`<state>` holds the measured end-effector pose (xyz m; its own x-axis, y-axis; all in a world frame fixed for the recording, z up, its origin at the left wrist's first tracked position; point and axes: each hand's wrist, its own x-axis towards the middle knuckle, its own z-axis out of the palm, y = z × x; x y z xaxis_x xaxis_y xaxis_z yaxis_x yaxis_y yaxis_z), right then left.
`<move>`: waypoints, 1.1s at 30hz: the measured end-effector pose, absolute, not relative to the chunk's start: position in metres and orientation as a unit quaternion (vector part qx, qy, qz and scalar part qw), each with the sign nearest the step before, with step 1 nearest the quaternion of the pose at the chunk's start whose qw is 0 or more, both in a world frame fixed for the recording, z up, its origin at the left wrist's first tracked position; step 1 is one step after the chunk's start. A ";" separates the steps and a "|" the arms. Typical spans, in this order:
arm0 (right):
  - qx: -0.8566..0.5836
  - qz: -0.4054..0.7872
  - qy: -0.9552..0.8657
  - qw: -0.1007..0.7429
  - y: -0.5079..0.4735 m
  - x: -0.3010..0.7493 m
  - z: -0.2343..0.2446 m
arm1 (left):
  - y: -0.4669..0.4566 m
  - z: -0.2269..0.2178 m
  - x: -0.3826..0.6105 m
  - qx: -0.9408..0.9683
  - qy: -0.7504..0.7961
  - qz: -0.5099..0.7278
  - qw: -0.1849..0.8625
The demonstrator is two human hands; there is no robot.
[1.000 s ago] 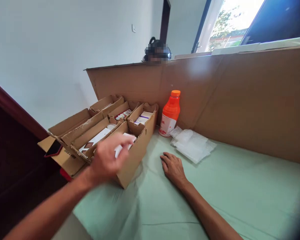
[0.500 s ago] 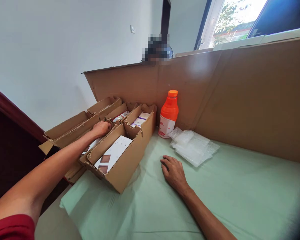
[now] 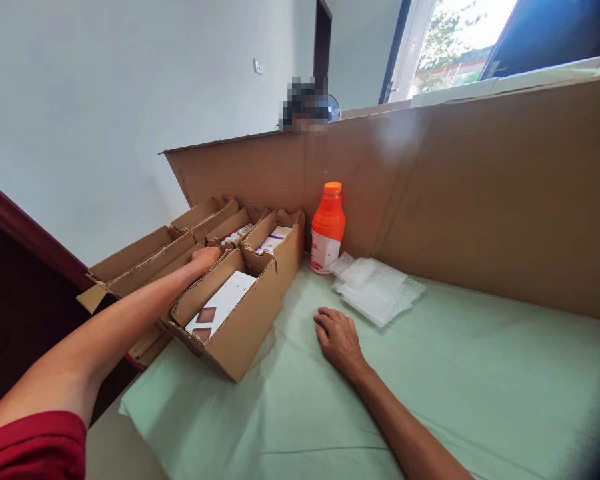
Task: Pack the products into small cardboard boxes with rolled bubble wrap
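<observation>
My left hand (image 3: pixel 205 256) reaches down into a cardboard box (image 3: pixel 153 257) in the second row, and its fingers are hidden behind the box walls. The nearest cardboard box (image 3: pixel 243 327) holds a white flat pack with brown squares (image 3: pixel 220 305). My right hand (image 3: pixel 336 337) lies flat on the green cloth (image 3: pixel 455 387), fingers stretched out, holding nothing. Further boxes behind hold small white packs (image 3: pixel 275 237).
An orange bottle (image 3: pixel 327 227) stands against a tall cardboard wall (image 3: pixel 480 193). Folded bubble wrap (image 3: pixel 375 290) lies beside the bottle. Another person's head shows above the wall. A dark wooden edge is at the far left.
My left hand left the white pack in the nearest box and reached deeper into the box behind it. My right hand has stayed flat on the cloth.
</observation>
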<state>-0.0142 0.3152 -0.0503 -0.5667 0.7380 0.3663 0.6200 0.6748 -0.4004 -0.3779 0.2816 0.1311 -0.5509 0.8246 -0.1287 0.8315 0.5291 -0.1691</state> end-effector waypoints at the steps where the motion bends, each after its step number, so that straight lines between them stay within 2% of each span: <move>1: -0.388 0.119 -0.877 0.257 0.315 -0.014 -0.050 | 0.281 0.131 -0.376 0.468 0.878 -0.104 0.017; 7: -0.400 0.135 -0.872 0.249 0.311 -0.015 -0.047 | 0.273 0.134 -0.367 0.444 0.892 -0.074 0.021; 11: -0.405 0.139 -0.868 0.249 0.308 -0.014 -0.045 | 0.258 0.151 -0.368 0.443 0.896 -0.013 -0.023; 17: -0.404 0.151 -0.860 0.274 0.312 -0.013 -0.047 | 0.195 0.212 -0.376 0.427 0.880 0.162 -0.133; 20: -0.394 0.161 -0.849 0.313 0.310 -0.012 -0.030 | 0.166 0.234 -0.353 0.444 0.838 0.279 -0.149; 22: -0.348 0.172 -0.841 0.376 0.300 -0.012 -0.002 | 0.156 0.239 -0.324 0.482 0.791 0.358 -0.118; 25: -0.245 0.172 -0.832 0.466 0.271 -0.016 0.051 | 0.156 0.232 -0.272 0.566 0.719 0.401 -0.040; 28: -0.175 0.164 -0.839 0.489 0.241 -0.023 0.088 | 0.165 0.215 -0.224 0.645 0.645 0.406 0.051; 30: -0.173 0.177 -0.828 0.503 0.232 -0.022 0.095 | 0.171 0.204 -0.203 0.680 0.603 0.401 0.112; 33: -0.264 0.229 -0.757 0.552 0.248 -0.006 0.090 | 0.175 0.201 -0.200 0.703 0.571 0.391 0.166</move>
<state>-0.0061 0.2478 0.0904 -0.2523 0.6526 0.7145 0.1464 0.7556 -0.6385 -0.2004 0.1753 0.2011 0.0430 0.9322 0.3593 0.6721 -0.2931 0.6799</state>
